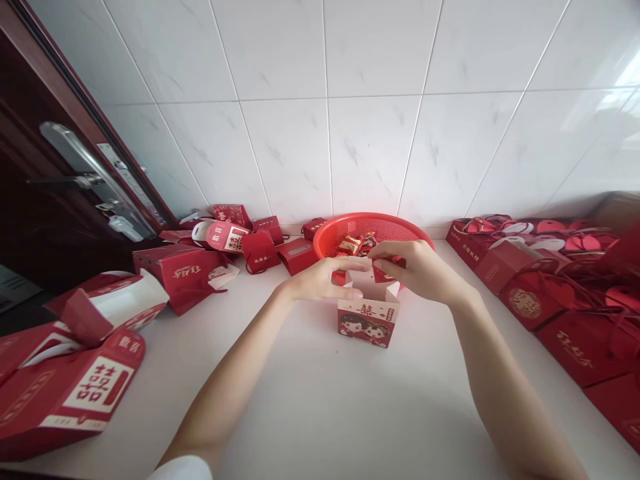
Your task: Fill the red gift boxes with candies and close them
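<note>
Since there's just the 1 head view, here's what it's got. Smack in the middle of the white table (320, 400) is a small open-top box (367, 325), standing upright, with 2 cartoon characters printed on its near side. Both hands are at its top. The left hand (320, 279) comes in from the left, thumb spread apart from the fingers and lying by the near rim; can't tell if it's actually squeezing the cardboard. The right hand (420, 267) is over the far right part of the opening, fingers bent in toward the thumb by a bit of red, but I can't make out whether that's pinched, or if it's a flap or something separate.

Just beyond the box sits a red basket (397, 230) with small wrapped pieces (353, 245) in it, close to the tiled wall (280, 147). Over on the left is a messy bunch of red boxes (177, 273), some lying over with their pale insides showing. Along the right, more red boxes (570, 347) are packed side by side. Far left there's a dark door (30, 220) with a metal handle (83, 160), and a white sleeve (183, 469) peeks in at the near left.
</note>
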### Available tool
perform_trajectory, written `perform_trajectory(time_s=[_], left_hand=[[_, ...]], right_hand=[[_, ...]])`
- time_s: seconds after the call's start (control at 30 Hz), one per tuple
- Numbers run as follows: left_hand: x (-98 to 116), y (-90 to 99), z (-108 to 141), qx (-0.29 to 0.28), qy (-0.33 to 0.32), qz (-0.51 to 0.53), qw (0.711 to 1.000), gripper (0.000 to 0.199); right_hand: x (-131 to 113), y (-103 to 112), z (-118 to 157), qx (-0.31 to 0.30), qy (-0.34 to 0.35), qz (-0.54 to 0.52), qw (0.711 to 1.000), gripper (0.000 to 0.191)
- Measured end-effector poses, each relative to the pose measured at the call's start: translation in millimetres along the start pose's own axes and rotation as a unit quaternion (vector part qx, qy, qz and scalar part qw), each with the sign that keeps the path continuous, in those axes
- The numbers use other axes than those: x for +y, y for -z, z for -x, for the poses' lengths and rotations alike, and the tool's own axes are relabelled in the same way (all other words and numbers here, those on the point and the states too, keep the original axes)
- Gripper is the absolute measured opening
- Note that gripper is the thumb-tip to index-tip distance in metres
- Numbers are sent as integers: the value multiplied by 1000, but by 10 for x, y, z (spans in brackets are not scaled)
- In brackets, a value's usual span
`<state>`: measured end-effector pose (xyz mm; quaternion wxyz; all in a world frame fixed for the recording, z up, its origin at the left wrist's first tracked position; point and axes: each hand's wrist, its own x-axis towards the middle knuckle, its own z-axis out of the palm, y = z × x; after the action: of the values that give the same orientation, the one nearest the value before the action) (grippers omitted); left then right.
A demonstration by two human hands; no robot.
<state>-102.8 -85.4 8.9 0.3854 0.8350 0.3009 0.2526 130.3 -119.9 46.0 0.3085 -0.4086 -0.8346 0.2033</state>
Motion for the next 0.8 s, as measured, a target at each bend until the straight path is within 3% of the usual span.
perform_trajectory(time_s=[0.2,0.5,0.67,0.8], left_hand=[[18,2,-3,-14,14,7,1000,51],[18,1,-6,-15,-2,13,1000,52],[7,-1,-13,-8,-4,17,1000,53],[-24,1,-21,3,-2,10,1000,49]], right_hand=[[-36,-97,-56,69,20,-19,997,21],[-51,-229,-80,-51,13,-42,998,23],[-11,-181,-75,-51,10,-18,999,21],[13,-88,-61,4,13,-14,1000,18]])
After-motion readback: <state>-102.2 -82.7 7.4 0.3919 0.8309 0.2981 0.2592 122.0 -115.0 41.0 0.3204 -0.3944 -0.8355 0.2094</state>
